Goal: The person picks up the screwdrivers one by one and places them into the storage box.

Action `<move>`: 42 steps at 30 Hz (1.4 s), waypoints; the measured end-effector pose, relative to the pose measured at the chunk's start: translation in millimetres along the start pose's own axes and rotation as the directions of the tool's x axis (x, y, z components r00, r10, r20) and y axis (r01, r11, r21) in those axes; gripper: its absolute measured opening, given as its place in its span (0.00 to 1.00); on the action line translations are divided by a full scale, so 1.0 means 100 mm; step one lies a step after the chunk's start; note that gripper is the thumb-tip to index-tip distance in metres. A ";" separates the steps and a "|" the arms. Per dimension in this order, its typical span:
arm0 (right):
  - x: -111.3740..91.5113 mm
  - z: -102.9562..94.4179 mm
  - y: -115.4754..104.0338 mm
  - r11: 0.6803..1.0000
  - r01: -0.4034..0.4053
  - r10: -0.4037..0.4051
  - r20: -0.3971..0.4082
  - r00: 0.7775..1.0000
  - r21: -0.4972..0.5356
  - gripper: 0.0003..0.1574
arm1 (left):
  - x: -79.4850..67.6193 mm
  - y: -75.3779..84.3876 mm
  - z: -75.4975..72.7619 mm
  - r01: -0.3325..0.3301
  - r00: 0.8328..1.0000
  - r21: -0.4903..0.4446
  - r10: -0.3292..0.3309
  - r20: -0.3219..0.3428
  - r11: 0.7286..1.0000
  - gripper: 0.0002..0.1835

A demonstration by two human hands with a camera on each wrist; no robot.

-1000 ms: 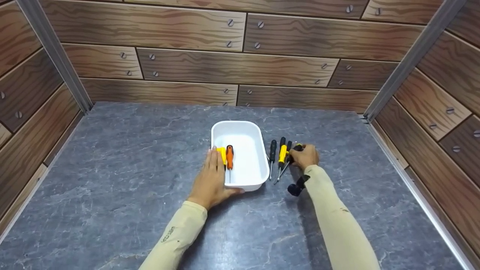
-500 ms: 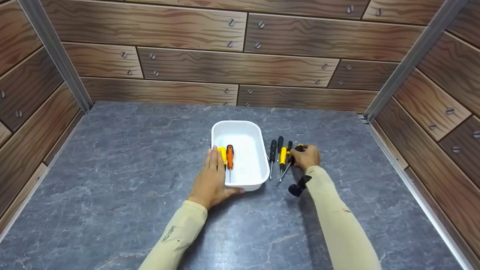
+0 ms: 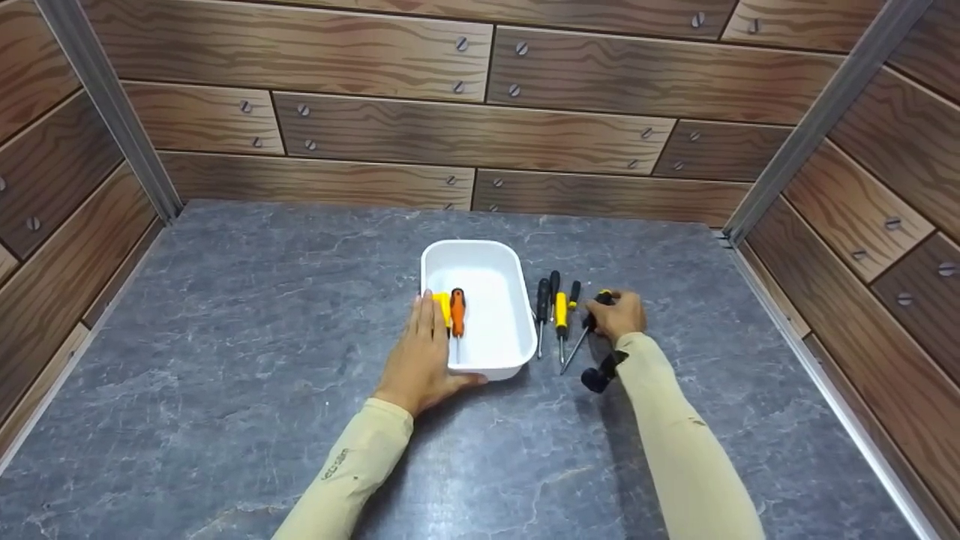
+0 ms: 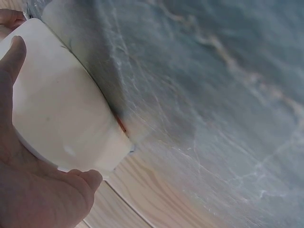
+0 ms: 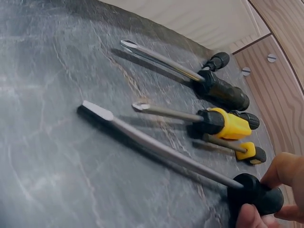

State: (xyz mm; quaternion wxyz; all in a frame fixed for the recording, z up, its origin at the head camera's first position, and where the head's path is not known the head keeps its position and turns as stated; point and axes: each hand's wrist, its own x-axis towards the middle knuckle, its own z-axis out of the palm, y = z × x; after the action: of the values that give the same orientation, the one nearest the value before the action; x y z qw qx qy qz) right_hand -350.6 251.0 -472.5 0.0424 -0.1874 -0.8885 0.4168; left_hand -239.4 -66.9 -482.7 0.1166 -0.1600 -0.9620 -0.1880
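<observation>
My left hand (image 3: 424, 360) rests against the near left corner of a white plastic tray (image 3: 517, 274), fingers straight along its side and thumb spread along the near end. In the left wrist view this hand lies against the tray's outer wall (image 4: 61, 95). Inside the tray lie an orange screwdriver (image 3: 458, 311) and a yellow-handled one (image 3: 443, 306), partly hidden by my fingers. My right hand (image 3: 621, 313) pinches the black handle of a flat-blade screwdriver (image 5: 171, 156), whose shaft slants toward the tray, tip close over the table.
Between tray and right hand lie a black screwdriver (image 3: 542, 300), another black-handled one (image 3: 555, 283), a yellow one (image 3: 561, 311) and a short yellow-and-black one (image 3: 574, 292). The grey marbled table (image 3: 285, 300) is bounded by wood-patterned walls (image 3: 405, 135).
My right hand has drawn its screwdriver slightly right, away from the others. The yellow screwdriver has shifted apart from a black one behind it. My left hand and the tray stay put.
</observation>
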 end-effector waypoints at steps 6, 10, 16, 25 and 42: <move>-0.01 -0.05 -0.02 1.000 -0.008 0.008 -0.030 1.000 -0.002 0.39 | -0.01 0.00 -0.01 -0.003 1.000 0.011 0.003 -0.012 1.000 0.71; -0.03 -0.13 -0.12 0.998 -0.005 0.008 -0.046 0.999 0.067 0.39 | 0.00 0.00 -0.01 0.000 1.000 0.008 0.000 -0.005 1.000 0.71; -0.04 -0.23 -0.34 0.981 0.033 -0.023 -0.052 0.998 0.189 0.37 | 0.02 0.02 -0.02 0.035 0.998 -0.013 -0.035 0.044 0.999 0.72; -0.11 -0.09 -0.65 0.909 0.085 -0.084 -0.021 0.996 0.408 0.36 | 0.02 0.02 -0.03 0.024 0.999 -0.006 -0.024 0.047 1.000 0.71; -0.43 0.52 -1.16 0.848 0.270 -0.339 0.074 0.938 0.457 0.35 | 0.01 0.01 -0.01 0.035 0.999 -0.007 -0.035 0.034 0.999 0.71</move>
State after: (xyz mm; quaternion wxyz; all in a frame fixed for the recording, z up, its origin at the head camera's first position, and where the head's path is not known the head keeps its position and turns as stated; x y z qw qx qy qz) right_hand -357.8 129.5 -415.1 0.0815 0.0031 -0.7902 0.6074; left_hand -239.6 -66.2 -480.8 0.0964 -0.1468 -0.9658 -0.1910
